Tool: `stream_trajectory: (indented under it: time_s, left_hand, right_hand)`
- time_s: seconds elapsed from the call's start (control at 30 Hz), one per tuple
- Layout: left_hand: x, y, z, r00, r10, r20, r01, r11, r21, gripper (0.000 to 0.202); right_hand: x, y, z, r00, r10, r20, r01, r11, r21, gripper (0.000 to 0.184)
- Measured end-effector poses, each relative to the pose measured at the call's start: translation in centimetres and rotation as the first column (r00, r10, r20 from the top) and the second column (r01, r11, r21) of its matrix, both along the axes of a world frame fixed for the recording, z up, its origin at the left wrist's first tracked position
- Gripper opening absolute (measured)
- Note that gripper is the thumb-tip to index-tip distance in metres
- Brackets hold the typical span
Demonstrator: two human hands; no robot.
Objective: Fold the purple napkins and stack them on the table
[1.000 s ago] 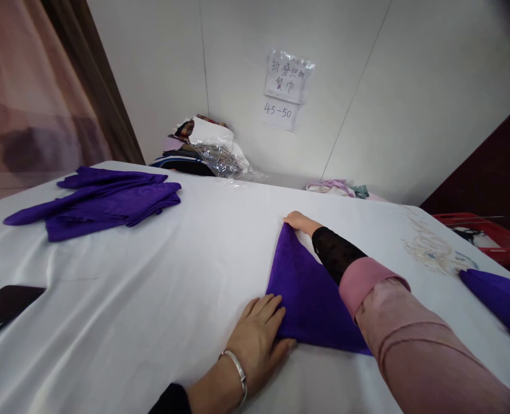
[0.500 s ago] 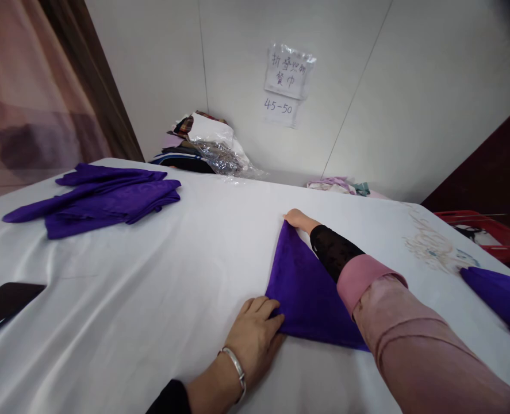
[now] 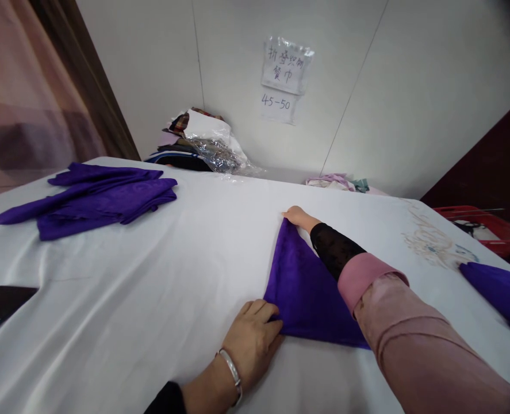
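Note:
A purple cloth napkin point(image 3: 310, 299) lies on the white tablecloth point(image 3: 186, 276), folded to a triangular shape. At its near left corner, my left hand point(image 3: 255, 336) has its fingers curled over the edge, with the thumb side close to the cloth. My right hand point(image 3: 298, 217) pinches the far upper corner of the same napkin. The right forearm, in a black lace cuff and pink sleeve, hides the napkin's right part.
Purple cloths point(image 3: 108, 198) are heaped at the left, and another purple cloth point(image 3: 498, 290) lies at the right. A dark phone-like object point(image 3: 4, 307) rests at the left edge. Clothes and plastic point(image 3: 211, 141) are piled by the wall; a red basket point(image 3: 491, 227) stands beyond the table's right side.
The view has shifted slightly. Both hands stay on the same two corners of the napkin, and its left edge bows a little more.

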State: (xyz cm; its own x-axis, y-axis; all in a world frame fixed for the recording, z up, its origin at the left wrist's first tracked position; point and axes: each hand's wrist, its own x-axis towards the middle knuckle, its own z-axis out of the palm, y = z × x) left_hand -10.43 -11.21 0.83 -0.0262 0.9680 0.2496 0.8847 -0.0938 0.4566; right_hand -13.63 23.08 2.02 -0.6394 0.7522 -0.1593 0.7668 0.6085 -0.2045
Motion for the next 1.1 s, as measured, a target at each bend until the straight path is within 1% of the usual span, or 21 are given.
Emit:
stream_trajectory:
  time_s: [0.13,0.33,0.47,0.57,0.67,0.7,0.77,0.83,0.87,0.9,0.93,1.0,1.1]
  left_hand:
    - [0.0,0.0,0.2,1.000,-0.009,0.011,0.009,1.000,0.002,0.010]
    - [-0.1,0.0,0.3,0.999,-0.023,0.049,0.022,0.999,0.023,0.016]
    - [-0.1,0.0,0.5,0.998,-0.026,0.063,0.026,1.000,0.005,0.017]
    - [-0.1,0.0,0.5,0.997,-0.023,0.068,0.024,1.000,-0.009,0.015]
    - [-0.1,0.0,0.4,0.998,-0.025,0.064,0.024,1.000,0.014,0.015]
    - [-0.2,0.0,0.3,0.998,-0.028,0.062,0.027,0.999,0.023,0.014]
    - [-0.2,0.0,0.2,0.998,-0.034,0.057,0.032,0.999,0.028,0.013]
    - [-0.2,0.0,0.1,0.998,-0.035,0.048,0.034,0.999,0.023,0.012]
    - [-0.3,0.0,0.1,0.998,-0.036,0.043,0.035,0.999,0.021,0.012]
    - [-0.3,0.0,0.1,0.999,-0.035,0.037,0.034,0.999,0.022,0.012]
    - [-0.3,0.0,0.1,0.999,-0.032,0.033,0.032,0.999,0.024,0.012]
    - [-0.3,0.0,0.1,0.999,-0.028,0.030,0.027,0.999,0.031,0.012]
    - [-0.3,0.0,0.2,0.999,-0.028,0.038,0.027,0.999,0.025,0.012]
  right_hand:
    - [0.0,0.0,0.1,0.999,0.035,-0.009,-0.035,0.999,0.015,0.034]
    - [1.0,-1.0,-0.1,0.994,0.091,-0.055,-0.086,0.993,0.084,0.028]
    - [1.9,-1.3,0.0,0.987,0.087,-0.138,-0.069,0.990,0.127,0.027]
    - [2.4,-1.3,0.6,0.975,0.071,-0.210,-0.040,0.988,0.148,0.031]
    - [3.1,-2.6,1.2,0.960,0.079,-0.269,-0.031,0.983,0.179,0.037]
    - [3.4,-3.5,1.2,0.951,0.117,-0.288,-0.061,0.979,0.196,0.038]
    - [4.3,-5.9,0.7,0.913,0.269,-0.308,-0.199,0.950,0.240,0.044]
    - [5.3,-8.4,-0.2,0.842,0.471,-0.261,-0.407,0.874,0.265,0.053]
    - [5.7,-9.4,-0.6,0.820,0.526,-0.227,-0.471,0.845,0.254,0.059]
    - [6.0,-10.2,-1.1,0.814,0.549,-0.192,-0.506,0.831,0.231,0.064]
    - [6.2,-10.7,-1.4,0.823,0.546,-0.161,-0.513,0.833,0.206,0.068]
    - [6.3,-11.0,-1.8,0.862,0.494,-0.114,-0.475,0.865,0.159,0.073]
    - [6.0,-10.1,-2.0,0.899,0.429,-0.083,-0.419,0.900,0.118,0.079]
